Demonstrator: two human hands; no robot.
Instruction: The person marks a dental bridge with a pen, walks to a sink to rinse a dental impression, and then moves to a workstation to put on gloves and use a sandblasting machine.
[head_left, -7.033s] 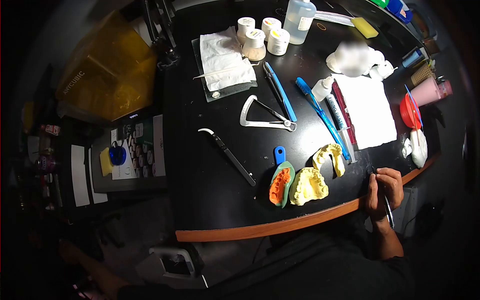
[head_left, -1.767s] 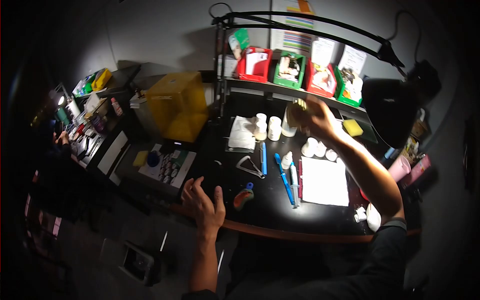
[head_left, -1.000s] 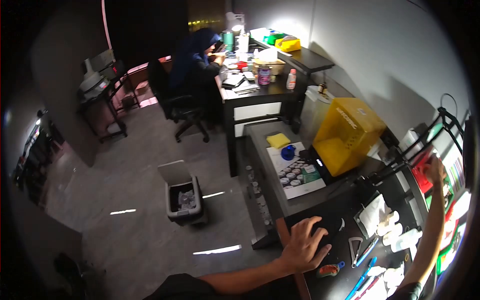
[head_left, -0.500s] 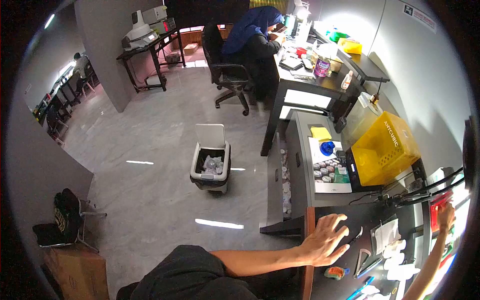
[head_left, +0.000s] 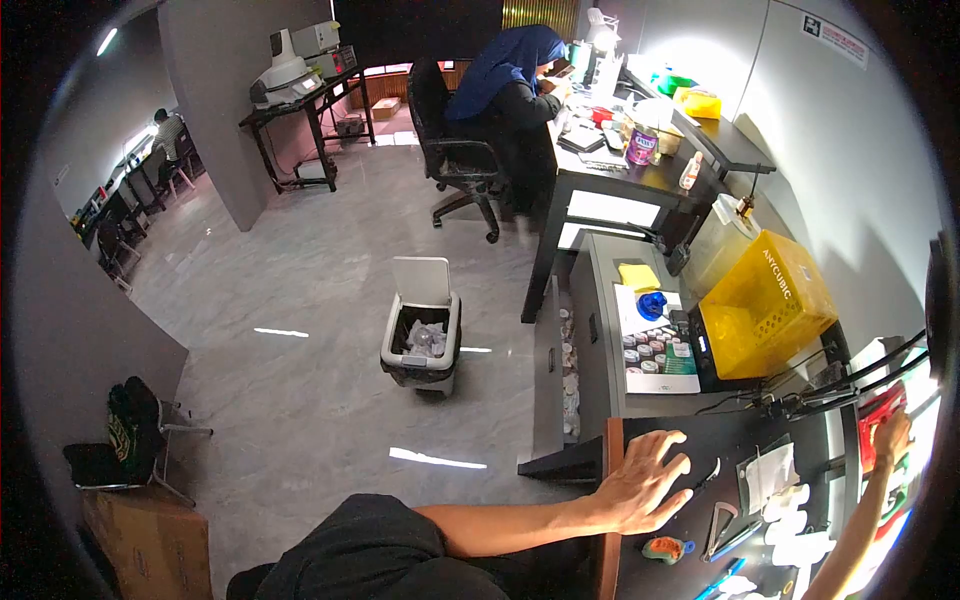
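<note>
Dark, loose, creased clothing [head_left: 360, 545]

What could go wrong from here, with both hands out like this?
The right hand is at the red bin near the picture's edge, while the view centers on the floor; a reach by feel might catch the wrong item. Its forearm runs close to the white containers and could tip one. The spread left hand lies near the orange-and-green piece and might nudge it.
</note>
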